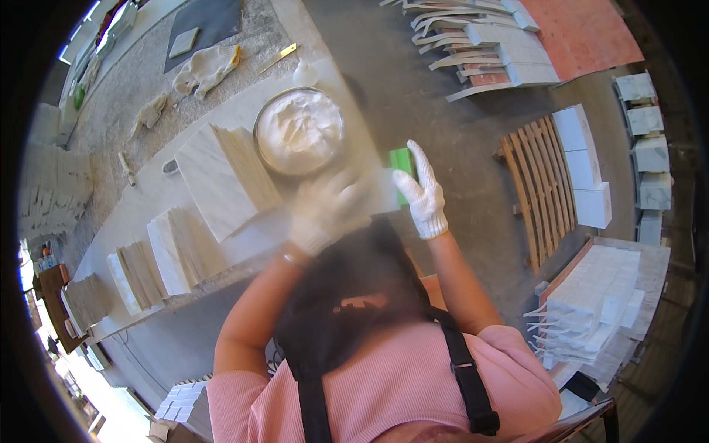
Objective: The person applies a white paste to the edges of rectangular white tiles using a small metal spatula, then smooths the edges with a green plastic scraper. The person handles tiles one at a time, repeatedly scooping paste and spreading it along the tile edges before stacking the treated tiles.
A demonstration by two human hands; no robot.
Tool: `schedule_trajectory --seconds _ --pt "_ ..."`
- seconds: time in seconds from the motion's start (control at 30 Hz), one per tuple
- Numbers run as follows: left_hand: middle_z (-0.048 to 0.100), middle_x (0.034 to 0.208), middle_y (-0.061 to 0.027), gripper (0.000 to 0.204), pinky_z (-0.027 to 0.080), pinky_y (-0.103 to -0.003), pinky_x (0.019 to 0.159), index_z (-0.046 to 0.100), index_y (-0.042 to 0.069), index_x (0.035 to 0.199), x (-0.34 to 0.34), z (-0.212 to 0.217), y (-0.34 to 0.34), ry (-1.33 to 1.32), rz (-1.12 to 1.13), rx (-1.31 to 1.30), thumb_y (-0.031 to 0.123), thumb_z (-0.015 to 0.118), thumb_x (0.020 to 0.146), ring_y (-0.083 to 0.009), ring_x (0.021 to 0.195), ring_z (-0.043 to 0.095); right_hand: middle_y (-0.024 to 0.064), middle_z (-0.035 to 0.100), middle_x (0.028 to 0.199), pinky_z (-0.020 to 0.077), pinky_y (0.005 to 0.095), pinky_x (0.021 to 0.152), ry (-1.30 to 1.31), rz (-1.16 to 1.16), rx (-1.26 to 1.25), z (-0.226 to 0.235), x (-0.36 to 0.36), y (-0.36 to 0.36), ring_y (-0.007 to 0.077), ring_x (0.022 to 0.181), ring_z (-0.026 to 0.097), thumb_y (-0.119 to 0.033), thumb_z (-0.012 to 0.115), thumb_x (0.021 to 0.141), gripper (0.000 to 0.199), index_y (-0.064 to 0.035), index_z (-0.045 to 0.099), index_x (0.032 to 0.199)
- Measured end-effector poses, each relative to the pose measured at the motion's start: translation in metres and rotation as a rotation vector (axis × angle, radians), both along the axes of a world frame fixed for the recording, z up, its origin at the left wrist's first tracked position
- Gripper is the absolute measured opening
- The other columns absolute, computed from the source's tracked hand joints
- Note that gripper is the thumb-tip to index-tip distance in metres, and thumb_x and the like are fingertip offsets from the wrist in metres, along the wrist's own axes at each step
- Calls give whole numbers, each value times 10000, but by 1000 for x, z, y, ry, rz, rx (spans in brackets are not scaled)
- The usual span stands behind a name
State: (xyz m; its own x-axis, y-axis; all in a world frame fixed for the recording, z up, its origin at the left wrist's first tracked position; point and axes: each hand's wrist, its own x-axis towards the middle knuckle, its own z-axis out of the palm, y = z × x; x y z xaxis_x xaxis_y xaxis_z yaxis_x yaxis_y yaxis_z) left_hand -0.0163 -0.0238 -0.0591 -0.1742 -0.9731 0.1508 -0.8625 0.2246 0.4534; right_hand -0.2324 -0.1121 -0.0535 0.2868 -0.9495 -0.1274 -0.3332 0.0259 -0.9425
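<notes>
Gloved left hand, blurred, grips a pale tile at centre. Right hand, fingers extended, presses a green scraper at tile's 2 o'clock. Paste bowl on counter at 11 o'clock.

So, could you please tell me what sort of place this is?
Probably a stone-tile workshop: stacks of white marble slabs on the long grey workbench, a round metal bowl of white paste, and piles of cut white stone pieces on the floor.
</notes>
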Motion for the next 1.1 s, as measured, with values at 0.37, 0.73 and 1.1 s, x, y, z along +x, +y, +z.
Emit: schedule_trajectory --seconds 0.37,0.73,1.1 --pt "624 1438 -68 698 492 -503 988 665 218 1348 1 -7 1 -40 2 -63 515 851 744 -318 1375 555 193 587 1475 453 399 1120 177 26 -166 -2 -3 -3 298 1342 582 -363 736 965 742 -69 461 1589" --pt "608 1475 -60 691 485 -500 1010 671 212 1329 1 -4 1 18 3 -27 478 872 724 -315 1389 544 207 562 1527 413 389 1163 -5 4 -98 -13 -2 1 267 1402 538 -341 720 963 718 -38 484 1570" --pt "616 1464 -71 676 480 -511 1013 681 200 1335 1 -8 2 37 29 26 512 846 759 -314 1376 553 155 571 1529 416 356 1161 19 28 -126 -29 -13 2 225 1383 542 -318 688 989 707 -35 451 1592"
